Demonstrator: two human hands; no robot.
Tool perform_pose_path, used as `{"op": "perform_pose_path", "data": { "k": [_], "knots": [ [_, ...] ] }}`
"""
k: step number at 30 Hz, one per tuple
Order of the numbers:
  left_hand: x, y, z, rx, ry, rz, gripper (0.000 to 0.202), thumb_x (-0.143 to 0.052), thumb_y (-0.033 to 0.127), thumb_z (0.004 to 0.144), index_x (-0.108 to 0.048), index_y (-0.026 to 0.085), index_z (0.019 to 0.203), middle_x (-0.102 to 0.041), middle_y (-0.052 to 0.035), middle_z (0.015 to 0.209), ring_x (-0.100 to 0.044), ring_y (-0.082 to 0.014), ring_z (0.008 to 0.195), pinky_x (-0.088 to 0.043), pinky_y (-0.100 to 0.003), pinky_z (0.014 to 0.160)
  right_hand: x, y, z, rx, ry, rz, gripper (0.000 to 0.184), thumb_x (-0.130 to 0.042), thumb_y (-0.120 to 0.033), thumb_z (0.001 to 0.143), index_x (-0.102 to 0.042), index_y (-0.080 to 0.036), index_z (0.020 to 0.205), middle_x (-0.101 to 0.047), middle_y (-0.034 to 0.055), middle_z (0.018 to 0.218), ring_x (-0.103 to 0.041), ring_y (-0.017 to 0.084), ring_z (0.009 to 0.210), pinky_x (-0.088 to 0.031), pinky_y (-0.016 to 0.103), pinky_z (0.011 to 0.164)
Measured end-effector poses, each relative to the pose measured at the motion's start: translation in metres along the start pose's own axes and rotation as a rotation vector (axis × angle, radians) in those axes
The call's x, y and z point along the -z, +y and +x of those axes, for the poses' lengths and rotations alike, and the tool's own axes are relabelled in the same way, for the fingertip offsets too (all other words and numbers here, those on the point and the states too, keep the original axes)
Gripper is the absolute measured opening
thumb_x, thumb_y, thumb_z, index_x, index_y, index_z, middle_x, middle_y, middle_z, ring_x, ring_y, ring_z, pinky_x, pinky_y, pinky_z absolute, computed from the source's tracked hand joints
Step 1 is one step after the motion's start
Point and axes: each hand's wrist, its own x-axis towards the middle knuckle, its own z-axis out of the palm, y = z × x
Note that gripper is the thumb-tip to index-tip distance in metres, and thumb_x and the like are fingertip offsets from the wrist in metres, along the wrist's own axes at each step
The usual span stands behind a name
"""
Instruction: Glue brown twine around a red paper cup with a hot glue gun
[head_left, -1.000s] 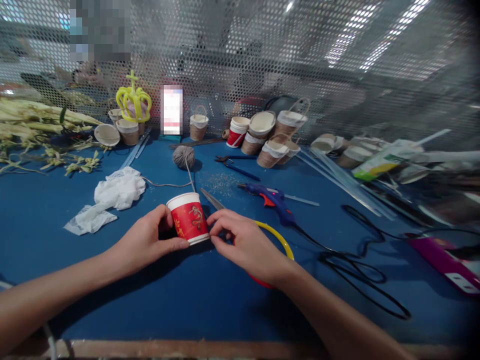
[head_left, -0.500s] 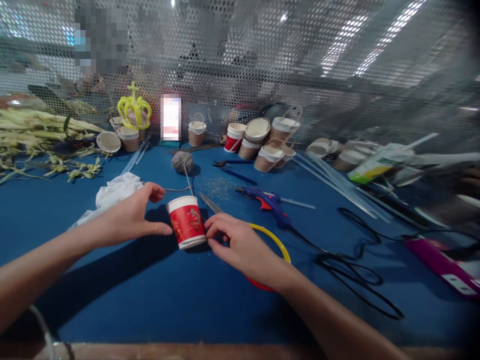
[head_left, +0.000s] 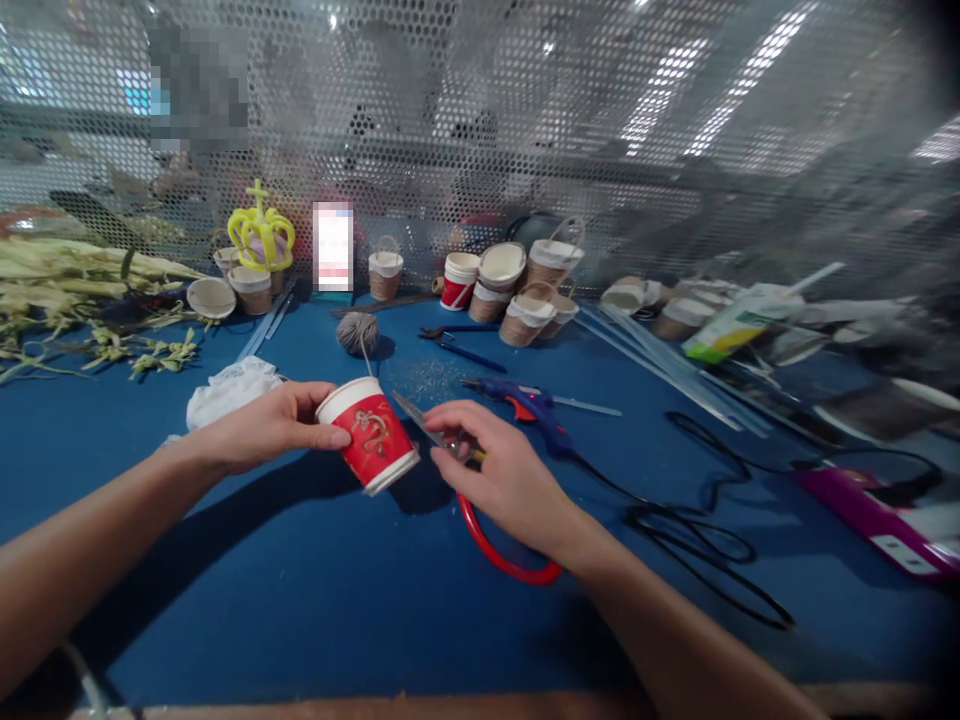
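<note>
My left hand (head_left: 304,425) grips a red-and-white paper cup (head_left: 375,440) by its rim end, thumb in front. The cup is tilted, its base towards the lower right, and seems raised off the blue table. Close by on the right, my right hand (head_left: 495,470) has its fingers curled round the middle of a pair of scissors (head_left: 510,568). The blades point up and left, towards the cup; one red handle loop shows below my palm. Behind the cup sits a ball of grey yarn (head_left: 357,333), its strand running down behind the cup. White lacy fabric (head_left: 231,390) lies behind my left forearm.
A blue glue gun (head_left: 536,415) with a black cord lies to the right, pliers (head_left: 465,347) behind it. Several twine-wrapped cups (head_left: 523,322) stand along the mesh panel (head_left: 450,130). Clear glue sticks (head_left: 667,370) and a purple power strip (head_left: 862,515) are farther right.
My left hand has closed on the cup, which now tilts more. My right hand has left the cup's base and closed round the scissors, swinging them slightly.
</note>
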Motion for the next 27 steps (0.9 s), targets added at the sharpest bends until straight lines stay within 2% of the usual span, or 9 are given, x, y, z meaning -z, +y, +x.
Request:
{"op": "perform_pose_path", "data": {
  "k": [3, 5, 9, 14, 16, 20, 23, 25, 27],
  "knots": [
    [-0.006, -0.001, -0.006, -0.065, 0.094, -0.078, 0.018, -0.070, 0.025, 0.064, -0.067, 0.021, 0.081, -0.068, 0.0000, 0.078, -0.059, -0.0151, 0.069, -0.045, -0.027, 0.072, 0.002, -0.001, -0.001, 0.023, 0.195, 0.057, 0.005, -0.048, -0.019, 0.081, -0.053, -0.020, 0.079, -0.058, 0.0040, 0.090, -0.054, 0.014, 0.079, -0.045, 0.029, 0.071],
    [-0.013, -0.001, -0.008, -0.091, 0.154, -0.139, 0.018, -0.070, 0.025, 0.064, -0.067, 0.021, 0.081, -0.068, -0.0006, 0.079, -0.059, -0.0160, 0.071, -0.046, -0.028, 0.074, 0.002, -0.003, -0.003, 0.028, 0.225, 0.089, 0.010, -0.046, -0.023, 0.084, -0.053, -0.020, 0.076, -0.058, 0.0029, 0.083, -0.055, 0.014, 0.077, -0.045, 0.028, 0.070],
    [-0.026, 0.000, -0.013, -0.095, 0.210, -0.215, 0.023, -0.070, 0.024, 0.065, -0.065, 0.020, 0.087, -0.068, -0.0006, 0.080, -0.059, -0.0154, 0.073, -0.045, -0.026, 0.074, -0.001, -0.005, -0.005, -0.024, 0.108, 0.208, 0.012, -0.049, -0.026, 0.082, -0.053, -0.020, 0.092, -0.060, 0.0036, 0.087, -0.058, 0.014, 0.076, -0.049, 0.027, 0.068],
    [-0.029, 0.000, -0.020, 0.092, -0.002, -0.130, 0.015, -0.068, 0.028, 0.065, -0.067, 0.015, 0.071, -0.066, -0.0010, 0.063, -0.054, -0.0129, 0.055, -0.043, -0.022, 0.055, -0.006, -0.008, -0.003, -0.069, -0.041, 0.336, 0.012, -0.048, -0.019, 0.080, -0.056, -0.018, 0.089, -0.060, 0.0054, 0.095, -0.059, 0.014, 0.085, -0.050, 0.026, 0.073],
    [-0.028, -0.002, -0.020, 0.102, 0.003, -0.192, 0.015, -0.069, 0.029, 0.065, -0.068, 0.015, 0.071, -0.067, -0.0018, 0.067, -0.055, -0.0134, 0.058, -0.044, -0.023, 0.058, -0.002, -0.010, 0.000, -0.101, -0.088, 0.329, 0.009, -0.050, -0.018, 0.079, -0.057, -0.018, 0.084, -0.061, 0.0052, 0.093, -0.060, 0.014, 0.083, -0.050, 0.026, 0.071],
    [-0.028, -0.007, -0.014, 0.030, 0.142, -0.420, 0.016, -0.070, 0.029, 0.065, -0.069, 0.018, 0.076, -0.070, -0.0012, 0.075, -0.059, -0.0139, 0.071, -0.045, -0.023, 0.070, 0.026, -0.013, 0.013, -0.323, 0.039, 0.108, 0.018, -0.052, -0.029, 0.079, -0.047, -0.018, 0.066, -0.058, -0.0010, 0.055, -0.058, 0.012, 0.051, -0.047, 0.023, 0.049],
    [-0.029, -0.010, -0.009, 0.017, 0.243, -0.506, 0.016, -0.069, 0.030, 0.067, -0.068, 0.016, 0.075, -0.069, -0.0012, 0.073, -0.059, -0.0124, 0.068, -0.045, -0.022, 0.068, 0.057, -0.003, 0.026, -0.347, 0.172, -0.267, 0.031, -0.043, -0.035, 0.084, -0.043, -0.019, 0.058, -0.059, 0.0008, 0.056, -0.056, 0.011, 0.048, -0.042, 0.024, 0.051],
    [-0.029, -0.013, -0.007, 0.006, 0.286, -0.529, 0.017, -0.068, 0.030, 0.069, -0.068, 0.015, 0.078, -0.069, -0.0020, 0.074, -0.059, -0.0118, 0.068, -0.045, -0.021, 0.067, 0.072, 0.014, 0.032, -0.427, 0.100, -0.596, 0.032, -0.040, -0.031, 0.085, -0.045, -0.019, 0.056, -0.061, 0.0039, 0.062, -0.058, 0.014, 0.057, -0.040, 0.027, 0.055],
    [-0.028, -0.015, -0.006, -0.009, 0.315, -0.541, 0.019, -0.066, 0.030, 0.071, -0.068, 0.015, 0.082, -0.070, -0.0026, 0.078, -0.060, -0.0119, 0.071, -0.045, -0.021, 0.068, 0.079, 0.034, 0.033, -0.492, 0.026, -0.636, 0.025, -0.055, -0.024, 0.075, -0.046, -0.020, 0.052, -0.058, 0.0042, 0.055, -0.058, 0.019, 0.058, -0.036, 0.028, 0.052]
  ]
}}
